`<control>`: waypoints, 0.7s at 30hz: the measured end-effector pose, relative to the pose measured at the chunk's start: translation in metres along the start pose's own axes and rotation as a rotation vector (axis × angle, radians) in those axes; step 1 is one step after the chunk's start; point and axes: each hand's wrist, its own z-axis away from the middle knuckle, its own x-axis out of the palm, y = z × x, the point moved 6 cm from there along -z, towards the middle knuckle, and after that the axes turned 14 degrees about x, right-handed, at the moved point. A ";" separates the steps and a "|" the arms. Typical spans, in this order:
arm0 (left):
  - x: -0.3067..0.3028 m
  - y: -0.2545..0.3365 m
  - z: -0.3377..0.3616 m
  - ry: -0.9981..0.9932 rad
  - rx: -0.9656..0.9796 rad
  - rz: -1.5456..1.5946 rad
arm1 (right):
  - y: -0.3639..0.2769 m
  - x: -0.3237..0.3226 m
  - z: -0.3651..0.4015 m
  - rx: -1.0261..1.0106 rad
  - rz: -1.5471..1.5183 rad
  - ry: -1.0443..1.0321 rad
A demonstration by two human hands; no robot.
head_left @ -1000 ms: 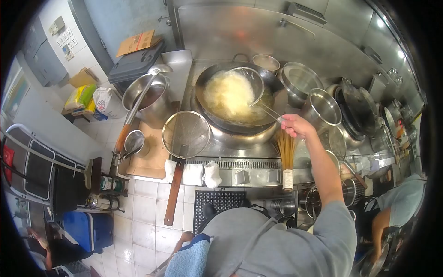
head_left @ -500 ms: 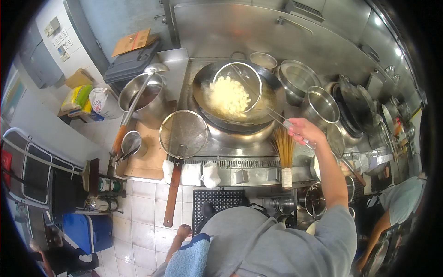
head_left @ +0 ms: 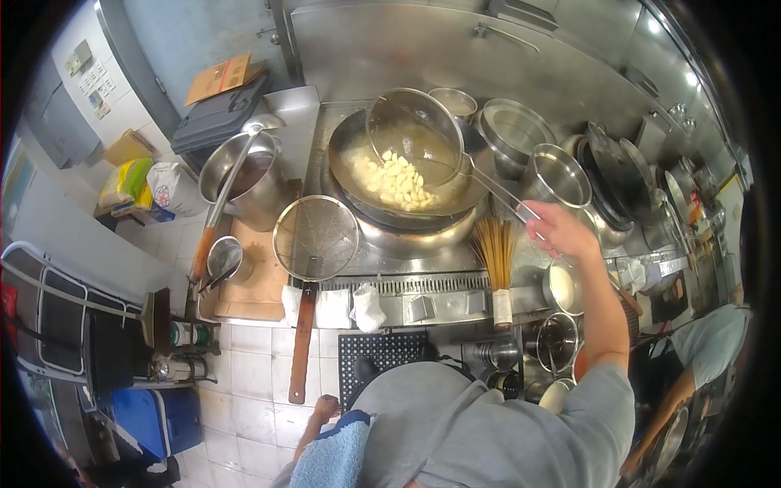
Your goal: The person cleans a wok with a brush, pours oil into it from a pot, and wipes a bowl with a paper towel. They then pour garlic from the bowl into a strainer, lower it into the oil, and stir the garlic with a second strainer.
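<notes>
My right hand (head_left: 561, 230) is closed around the metal handle of a round strainer (head_left: 416, 128). The strainer is tipped up over a big wok (head_left: 348, 145), its bowl touching or just above the far side. Pale yellow chunks (head_left: 399, 180) lie in the wok beneath the strainer's lower edge; their exact kind I cannot make out. Cloudy steam or oil blurs the wok's inside. Down at my side hangs my left hand (head_left: 328, 407), its fingers curled, with nothing visible in them. A blue towel (head_left: 329, 455) covers that forearm.
A wooden-handled skimmer (head_left: 316, 244) lies left of the wok, its handle jutting past the counter edge. A bamboo brush (head_left: 496, 260) stands at the front right. Steel pots (head_left: 563, 175) crowd the right, and a tall pot (head_left: 244, 171) with a ladle is left. Another person's arm (head_left: 667, 411) shows at right.
The strainer has tilted up toward the back of the wok, and the chunks that lay at it now sit lower in the wok. My right hand shifted slightly right.
</notes>
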 end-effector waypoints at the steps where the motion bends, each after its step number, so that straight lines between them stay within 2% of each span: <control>1: 0.000 0.004 0.002 0.002 0.005 0.034 | -0.003 -0.001 0.006 -0.004 0.016 0.018; 8: -0.004 0.000 -0.012 -0.076 -0.007 0.003 | -0.022 -0.001 0.038 -0.019 0.078 0.050; 14: -0.010 -0.008 -0.027 -0.138 -0.011 -0.007 | -0.008 0.013 0.017 -0.040 0.130 -0.025; 18: -0.010 -0.015 -0.038 -0.206 0.013 -0.001 | 0.008 0.007 -0.010 -0.077 0.189 0.110; 19: -0.009 -0.014 -0.038 -0.210 0.036 -0.021 | 0.015 0.002 -0.017 -0.067 0.148 0.153; 21: -0.007 -0.005 -0.036 -0.279 0.294 -0.405 | 0.023 -0.012 -0.025 -0.048 0.080 0.214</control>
